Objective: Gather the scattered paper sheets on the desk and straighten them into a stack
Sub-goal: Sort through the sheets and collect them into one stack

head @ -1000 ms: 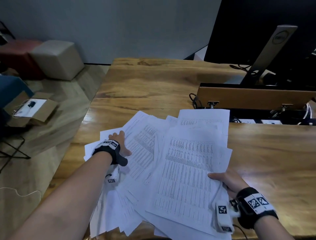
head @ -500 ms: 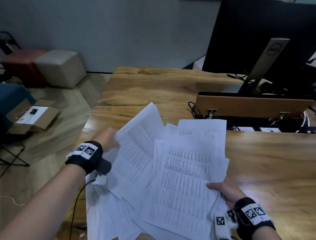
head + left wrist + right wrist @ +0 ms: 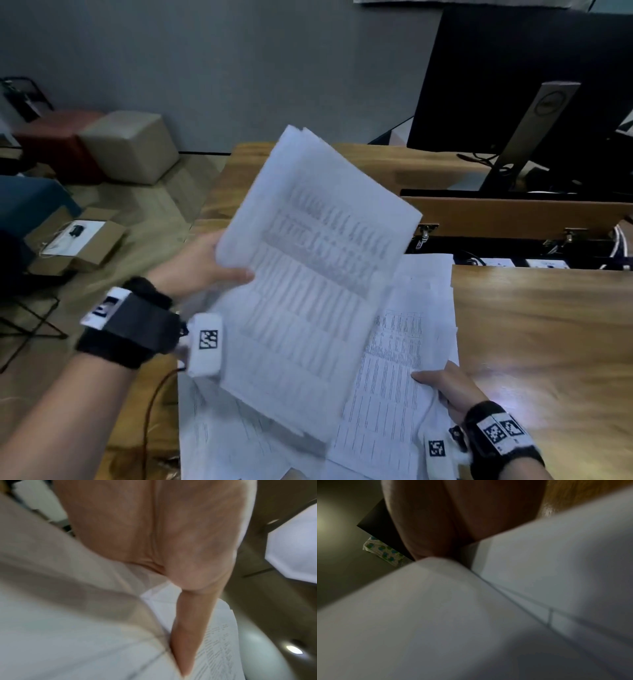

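Material: white printed paper, tables of small text, on a wooden desk.
Lifted bundle: several sheets, raised off the desk and tilted, far corner highest; blurred in head view.
Left hand: gripped the bundle's left edge, thumb on the printed face, fingers behind; thumb lay along the sheet in left wrist view.
Loose sheets: lay fanned and overlapping on the desk under and to the right of the bundle, some poking past the near edge.
Right hand: at the right edge of the loose sheets, thumb on top; fingers hidden under the paper, so probably a pinch, not certain. Right wrist view showed only paper close up and a dark palm.
Step (judged): collecting the left part of the spread into one bundle, approx. halfway through gathering; no squaring yet.
How to do it well: keep the grip firm so inner sheets don't slide out; bring the bundle over the right-hand sheets, merge, then stand the lot on edge and tap on the desk to square it.
Risk: bottom sheets near the desk edge could slip to the floor.
Background: monitor, cardboard box on the floor, beige cube seat.
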`<state>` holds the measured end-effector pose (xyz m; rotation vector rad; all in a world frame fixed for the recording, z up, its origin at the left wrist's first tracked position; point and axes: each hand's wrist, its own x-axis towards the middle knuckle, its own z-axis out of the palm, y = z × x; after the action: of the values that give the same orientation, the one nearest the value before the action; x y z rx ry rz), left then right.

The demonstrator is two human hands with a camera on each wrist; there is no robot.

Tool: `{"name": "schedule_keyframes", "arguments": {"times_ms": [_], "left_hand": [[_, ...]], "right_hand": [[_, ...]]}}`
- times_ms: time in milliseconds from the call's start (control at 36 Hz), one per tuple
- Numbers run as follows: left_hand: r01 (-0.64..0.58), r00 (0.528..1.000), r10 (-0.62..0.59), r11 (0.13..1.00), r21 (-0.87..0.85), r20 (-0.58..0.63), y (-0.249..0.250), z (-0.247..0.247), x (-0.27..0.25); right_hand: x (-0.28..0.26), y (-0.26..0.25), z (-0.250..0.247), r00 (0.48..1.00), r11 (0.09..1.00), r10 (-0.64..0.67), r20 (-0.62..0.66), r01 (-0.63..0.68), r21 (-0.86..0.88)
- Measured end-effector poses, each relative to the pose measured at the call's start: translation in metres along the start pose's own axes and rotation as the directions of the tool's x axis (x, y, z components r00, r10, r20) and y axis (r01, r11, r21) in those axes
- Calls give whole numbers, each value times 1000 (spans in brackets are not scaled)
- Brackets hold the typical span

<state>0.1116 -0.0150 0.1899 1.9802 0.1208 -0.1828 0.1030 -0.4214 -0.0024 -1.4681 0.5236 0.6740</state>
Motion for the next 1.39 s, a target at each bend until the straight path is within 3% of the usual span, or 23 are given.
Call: {"name": "schedule_keyframes", "arguments": {"times_ms": [83,278,444,528,583,639,694,805,1000,1305,1389], "left_hand": [[99,993,-92,989,-108,68,-38,37,13],[354,925,-333,930,-96,183,-119,138,12],[407,892,-423,905,124,159,-140,178,6],[331,921,-372,905,267,116,-141,173,12],[316,948,-308,883,347,-79,-143,156,21],[402,906,-267,783,474,-327,-150,131,30],[506,854,-286,655,561,-436,-165,106,39],[592,805,-450,567,573,-386,-186,76,46],[597,784,-511,467,653,-352,-185,58,52],[628,766,-503,455,632,-400,-187,51,52],[627,769,-509,487,608,-386,-191,47,54]], "right_hand": [[0,1,2,1000,998,10,11,-11,66],[-14,-7,13,997,934,27,71,-50,353],[-3,3,16,996,980,17,89,-35,198],[3,7,17,998,995,9,65,-15,95],[5,6,15,999,997,4,53,-8,73],[4,3,11,999,998,-12,33,10,64],[3,1,7,999,997,-25,22,23,76],[-2,-5,-1,999,994,-47,22,45,98],[-8,-11,-4,997,988,-77,28,73,133],[-12,-11,-6,996,987,-66,56,57,150],[-13,-12,-6,997,989,-62,48,55,141]]}}
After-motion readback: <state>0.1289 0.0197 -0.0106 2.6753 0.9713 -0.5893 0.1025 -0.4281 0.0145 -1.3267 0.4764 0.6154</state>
